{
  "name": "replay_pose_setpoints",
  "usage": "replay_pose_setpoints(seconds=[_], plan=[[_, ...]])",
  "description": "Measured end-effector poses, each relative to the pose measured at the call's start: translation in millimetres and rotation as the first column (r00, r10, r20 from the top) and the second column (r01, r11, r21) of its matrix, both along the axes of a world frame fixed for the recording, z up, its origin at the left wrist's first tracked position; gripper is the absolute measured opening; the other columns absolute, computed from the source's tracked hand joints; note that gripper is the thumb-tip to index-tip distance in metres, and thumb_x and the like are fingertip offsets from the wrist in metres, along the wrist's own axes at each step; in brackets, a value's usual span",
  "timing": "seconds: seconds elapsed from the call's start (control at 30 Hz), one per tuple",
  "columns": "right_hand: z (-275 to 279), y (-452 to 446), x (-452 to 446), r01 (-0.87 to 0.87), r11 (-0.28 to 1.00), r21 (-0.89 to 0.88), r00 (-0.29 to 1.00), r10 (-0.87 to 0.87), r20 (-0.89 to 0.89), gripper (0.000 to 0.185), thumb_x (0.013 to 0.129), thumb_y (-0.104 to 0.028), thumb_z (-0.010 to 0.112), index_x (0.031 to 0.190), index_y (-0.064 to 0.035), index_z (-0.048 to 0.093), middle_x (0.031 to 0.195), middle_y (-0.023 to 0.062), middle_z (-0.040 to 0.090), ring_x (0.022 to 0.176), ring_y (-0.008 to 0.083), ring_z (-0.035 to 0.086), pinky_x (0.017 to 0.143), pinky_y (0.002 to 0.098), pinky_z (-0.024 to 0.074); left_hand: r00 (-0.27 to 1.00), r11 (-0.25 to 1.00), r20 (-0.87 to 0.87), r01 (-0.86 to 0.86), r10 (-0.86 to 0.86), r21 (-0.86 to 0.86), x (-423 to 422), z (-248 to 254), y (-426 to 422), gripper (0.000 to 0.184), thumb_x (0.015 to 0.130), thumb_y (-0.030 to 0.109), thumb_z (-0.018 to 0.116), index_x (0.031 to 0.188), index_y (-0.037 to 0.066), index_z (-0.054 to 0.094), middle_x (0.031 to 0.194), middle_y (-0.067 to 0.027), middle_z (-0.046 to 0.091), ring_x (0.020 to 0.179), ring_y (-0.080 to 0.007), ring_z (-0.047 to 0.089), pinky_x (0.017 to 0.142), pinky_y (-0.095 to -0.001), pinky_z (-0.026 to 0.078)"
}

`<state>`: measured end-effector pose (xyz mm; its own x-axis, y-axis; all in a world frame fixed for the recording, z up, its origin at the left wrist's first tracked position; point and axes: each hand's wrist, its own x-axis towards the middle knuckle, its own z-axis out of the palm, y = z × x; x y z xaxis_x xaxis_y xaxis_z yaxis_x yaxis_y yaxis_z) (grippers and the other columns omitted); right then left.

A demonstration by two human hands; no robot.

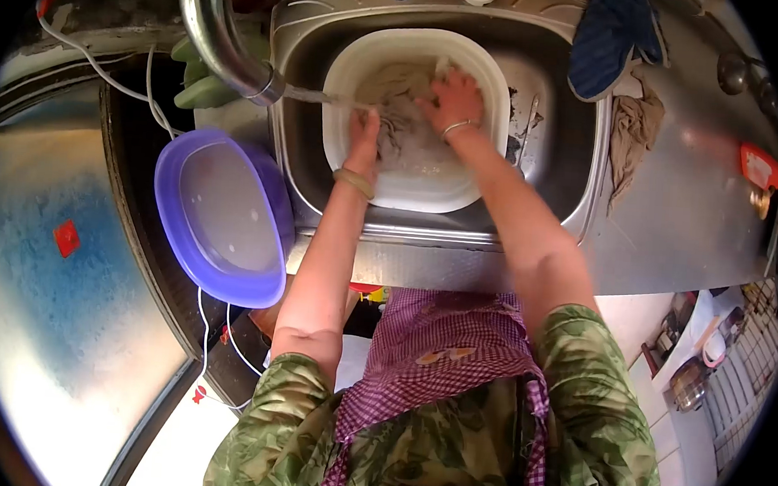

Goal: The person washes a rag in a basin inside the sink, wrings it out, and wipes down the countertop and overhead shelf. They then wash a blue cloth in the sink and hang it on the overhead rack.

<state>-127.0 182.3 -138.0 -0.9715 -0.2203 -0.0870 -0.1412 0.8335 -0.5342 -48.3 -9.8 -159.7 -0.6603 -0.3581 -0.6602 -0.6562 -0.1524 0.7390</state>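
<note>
Water (316, 96) runs into the basin (427, 197) where your right hand (458, 98) spreads over cloth (402, 76), though I cannot tell whether your left hand (364, 135) grips any

White basin (427, 199); inside it: cloth (405, 76), left hand (364, 137), right hand (457, 100). Left of it: running faucet (208, 31), purple tub (271, 200). Right: blue mitt (604, 51).

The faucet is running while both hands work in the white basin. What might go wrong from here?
1. The faucet pours into the white basin, so cloudy water might spill over the rim into the sink.
2. The stream lands close to the left hand and could splash around it.
3. The purple basin sits near the left forearm; an outward swing of that arm might knock it.
</note>
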Motion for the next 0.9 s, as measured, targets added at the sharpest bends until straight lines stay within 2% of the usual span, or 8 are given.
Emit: replay_pose_setpoints(seconds=[0.07,0.13,0.17,0.3,0.4,0.57,0.7,0.9], plan=[[-18.5,-23.5,18.1,-0.071,0.995,-0.064,0.996,0.066,-0.067,0.040,0.081,-0.037,0.071,0.103,-0.0039,0.068,0.134,0.0153,0.054,0.112,0.0331,0.054,0.098,0.0421,0.0427,0.966,0.914,0.246,-0.163,0.072,0.372,-11.3,52.5,16.5,0.090,0.087,0.072,0.047,0.154,0.019,0.018,0.156,-0.0022,0.029,0.142,-0.0235,0.027,0.111,-0.0449,0.028],[-20.5,-52.2,40.6,-0.020,0.721,-0.693,0.982,0.145,0.123,0.035,0.076,-0.035,0.074,0.096,-0.0065,0.068,0.128,0.0133,0.059,0.108,0.0333,0.054,0.096,0.0424,0.0438,0.964,0.750,0.185,-0.265,0.191,0.606,-4.7,16.2,-4.0,0.082,0.088,0.074,0.042,0.151,0.023,0.027,0.152,0.0002,0.036,0.139,-0.0274,0.031,0.109,-0.0549,0.027],[8.7,-58.3,49.0,-0.146,0.743,-0.653,0.970,0.236,0.052,0.032,0.074,-0.034,0.075,0.091,-0.0074,0.068,0.124,0.0125,0.061,0.108,0.0325,0.055,0.095,0.0422,0.0440,0.954,0.555,0.171,-0.282,0.245,0.782,-6.8,16.3,-10.7,0.069,0.090,0.069,0.045,0.139,0.022,0.044,0.141,-0.0018,0.048,0.131,-0.0298,0.042,0.105,-0.0610,0.030],[123.1,-71.4,80.2,-0.423,0.781,-0.460,0.904,0.401,-0.150,0.025,0.067,-0.031,0.076,0.076,-0.0101,0.066,0.107,0.0110,0.068,0.094,0.0318,0.060,0.084,0.0415,0.0477,0.934,0.888,-0.327,0.024,0.143,0.459,23.0,18.7,-3.8,0.059,0.090,0.064,0.049,0.124,0.016,0.054,0.124,-0.0057,0.057,0.117,-0.0282,0.053,0.097,-0.0538,0.041],[97.0,-80.4,63.9,-0.218,0.874,-0.435,0.973,0.158,-0.169,0.025,0.068,-0.030,0.076,0.075,-0.0083,0.067,0.096,0.0114,0.069,0.080,0.0320,0.061,0.075,0.0406,0.0495,0.865,0.957,-0.428,0.291,-0.262,0.003,24.4,8.6,-8.1,0.058,0.091,0.058,0.054,0.122,0.009,0.057,0.119,-0.0075,0.061,0.110,-0.0259,0.058,0.091,-0.0415,0.046],[51.8,-14.1,1.1,0.477,0.679,-0.558,0.825,-0.127,0.551,0.033,0.074,-0.036,0.071,0.086,-0.0053,0.073,0.081,0.0141,0.069,0.086,0.0283,0.068,0.085,0.0422,0.0507,0.983,0.971,0.176,-0.088,0.048,0.223,-0.6,132.4,34.4,0.069,0.084,0.041,0.073,0.132,-0.002,0.050,0.124,-0.0168,0.060,0.111,-0.0224,0.058,0.093,-0.0344,0.046],[38.8,34.7,-15.6,0.351,0.838,-0.419,0.894,-0.167,0.415,0.031,0.076,-0.033,0.074,0.086,-0.0030,0.072,0.074,0.0110,0.066,0.079,0.0199,0.063,0.075,0.0323,0.0499,0.953,0.953,0.091,0.296,-0.290,-0.060,12.8,136.2,-8.9,0.075,0.072,0.016,0.085,0.130,-0.011,0.046,0.117,-0.0157,0.062,0.102,-0.0210,0.061,0.090,-0.0303,0.048],[71.3,40.5,-22.3,0.233,0.742,-0.629,0.969,-0.119,0.218,0.019,0.079,-0.021,0.072,0.090,-0.0054,0.072,0.082,0.0068,0.064,0.078,0.0186,0.062,0.074,0.0308,0.0488,0.978,0.978,-0.166,0.154,-0.130,0.138,37.2,169.4,-9.1,0.064,0.077,0.001,0.070,0.136,0.001,0.045,0.118,-0.0127,0.062,0.104,-0.0211,0.063,0.092,-0.0323,0.049]])
